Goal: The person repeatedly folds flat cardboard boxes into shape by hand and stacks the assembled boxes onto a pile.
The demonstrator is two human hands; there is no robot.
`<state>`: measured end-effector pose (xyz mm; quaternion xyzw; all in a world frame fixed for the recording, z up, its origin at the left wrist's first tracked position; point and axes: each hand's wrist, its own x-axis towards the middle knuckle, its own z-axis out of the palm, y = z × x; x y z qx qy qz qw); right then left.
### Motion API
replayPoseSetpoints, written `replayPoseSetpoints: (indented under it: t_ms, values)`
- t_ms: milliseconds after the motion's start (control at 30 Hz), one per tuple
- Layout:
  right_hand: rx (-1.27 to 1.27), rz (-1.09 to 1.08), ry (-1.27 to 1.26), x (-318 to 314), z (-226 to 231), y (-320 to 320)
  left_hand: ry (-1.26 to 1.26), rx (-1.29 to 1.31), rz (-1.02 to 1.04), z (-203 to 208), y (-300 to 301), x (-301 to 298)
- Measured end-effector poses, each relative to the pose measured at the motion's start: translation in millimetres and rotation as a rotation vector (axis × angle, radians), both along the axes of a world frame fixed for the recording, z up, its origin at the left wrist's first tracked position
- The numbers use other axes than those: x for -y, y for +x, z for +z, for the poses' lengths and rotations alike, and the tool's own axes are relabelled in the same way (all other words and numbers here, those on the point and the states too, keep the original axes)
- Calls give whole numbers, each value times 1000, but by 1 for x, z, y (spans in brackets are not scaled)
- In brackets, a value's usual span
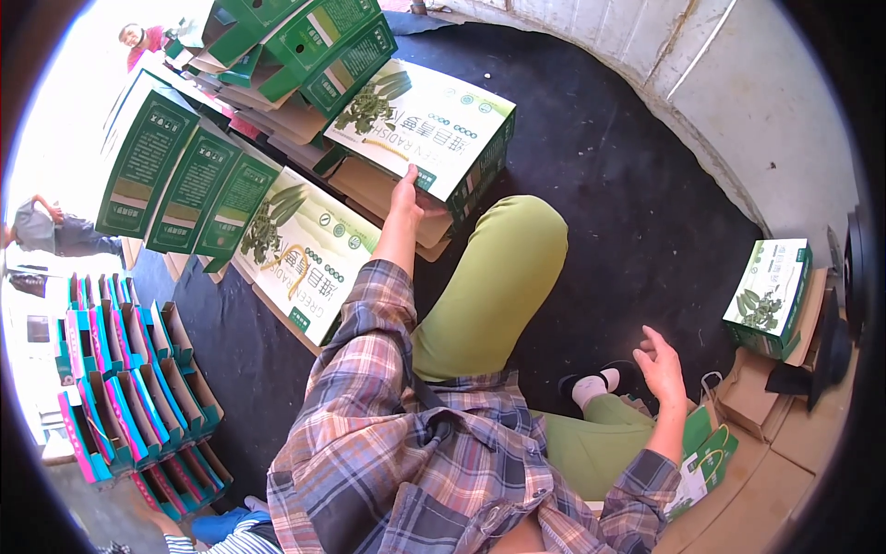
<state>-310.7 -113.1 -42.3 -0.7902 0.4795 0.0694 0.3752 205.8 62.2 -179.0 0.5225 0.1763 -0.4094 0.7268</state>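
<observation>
My left hand (407,198) grips the near edge of a white and green carton (425,125), thumb on top and fingers hidden underneath. The carton has a vegetable picture and a yellow cord handle on its face. It lies beside a tall stack of green cartons (314,55) with open flaps. Just below the forearm's far side is another white and green carton (309,254), also with a yellow handle. On the right, my right hand (661,369) hovers above my lower leg, fingers apart and holding nothing. Nearest to it are green and white carrier bags (711,462) with cord handles.
Black sheeting (628,185) covers the ground. More green cartons (185,175) lean at the left, near stacked teal and pink trays (129,379). A small green-white carton (768,291) sits on brown cardboard at the right. Other people are at the left edge and lower left.
</observation>
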Motion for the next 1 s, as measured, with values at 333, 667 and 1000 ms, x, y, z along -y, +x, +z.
replayPoseSetpoints:
  t_ms: [333,667,1000]
  values:
    - [-8,11,-8,1,0,0,55,9,-3,6,-4,9]
    - [-15,3,-7,-4,8,5,101,29,-7,7,-6,13]
    - [2,22,-30,-5,10,3,194,126,23,0,-5,13]
